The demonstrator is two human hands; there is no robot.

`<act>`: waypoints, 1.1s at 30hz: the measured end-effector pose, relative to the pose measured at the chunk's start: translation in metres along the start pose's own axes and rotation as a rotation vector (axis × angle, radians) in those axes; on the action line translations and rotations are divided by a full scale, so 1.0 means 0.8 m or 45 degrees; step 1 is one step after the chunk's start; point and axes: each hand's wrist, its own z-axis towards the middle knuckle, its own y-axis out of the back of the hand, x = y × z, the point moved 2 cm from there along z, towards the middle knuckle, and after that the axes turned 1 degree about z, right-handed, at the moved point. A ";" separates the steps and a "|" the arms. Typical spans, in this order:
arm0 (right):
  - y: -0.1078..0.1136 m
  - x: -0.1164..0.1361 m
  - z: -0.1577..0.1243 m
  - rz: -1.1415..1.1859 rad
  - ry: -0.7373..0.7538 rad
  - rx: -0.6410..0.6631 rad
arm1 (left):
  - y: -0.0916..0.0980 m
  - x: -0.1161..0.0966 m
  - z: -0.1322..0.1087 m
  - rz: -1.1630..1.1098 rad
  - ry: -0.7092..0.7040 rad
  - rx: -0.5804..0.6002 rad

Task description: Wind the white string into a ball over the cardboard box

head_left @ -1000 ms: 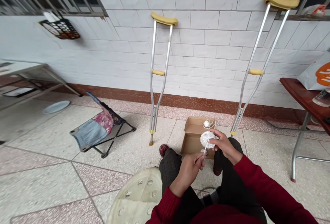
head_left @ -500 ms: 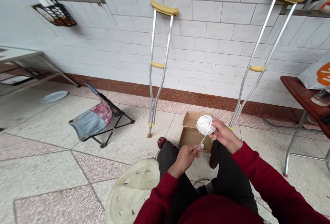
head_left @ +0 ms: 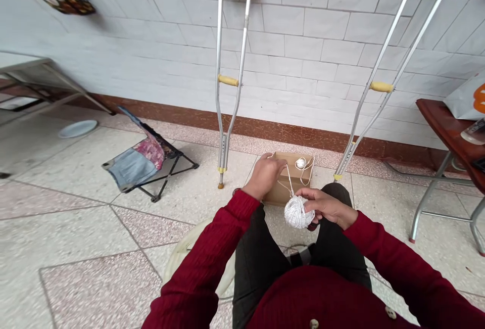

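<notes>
My right hand (head_left: 326, 207) holds a large ball of white string (head_left: 297, 212) above my knees, its fingers curled over the top. My left hand (head_left: 264, 177) reaches out over a cardboard box (head_left: 293, 187), its fingertips near the box's far edge. A strand of white string (head_left: 289, 180) runs up from the large ball toward those fingers, which seem to pinch it. A small ball of white string (head_left: 300, 163) lies in the box, with loops of string beside it. The box's inside is mostly hidden by my left hand.
Two aluminium crutches (head_left: 227, 81) lean against the tiled wall on either side of the box. A folding stool (head_left: 146, 159) and a plate (head_left: 78, 129) stand on the floor at left. A red-topped table (head_left: 443, 132) stands at right. A round plastic seat (head_left: 189, 253) lies under my left sleeve.
My left hand has moved forward over the box, and the small ball now lies in the box instead of beside that hand. The large ball has dropped lower, toward my knees.
</notes>
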 end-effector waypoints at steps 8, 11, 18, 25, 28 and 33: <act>0.054 -0.001 0.066 -0.127 0.257 -0.705 | 0.004 -0.047 -0.017 -0.089 -0.008 0.015; 0.060 0.021 0.075 -0.091 0.403 -0.817 | -0.014 -0.058 -0.032 -0.261 0.094 0.098; 0.043 0.074 0.057 0.522 0.403 -0.531 | -0.047 -0.041 -0.058 -0.934 0.343 0.185; 0.015 0.123 0.027 0.727 0.404 -0.327 | -0.079 -0.024 -0.065 -0.839 0.293 0.215; 0.000 0.136 0.008 0.745 0.409 -0.243 | -0.091 -0.004 -0.067 -0.706 0.327 0.221; -0.018 0.154 -0.028 0.673 0.490 -0.149 | -0.106 0.028 -0.070 -0.799 0.333 0.058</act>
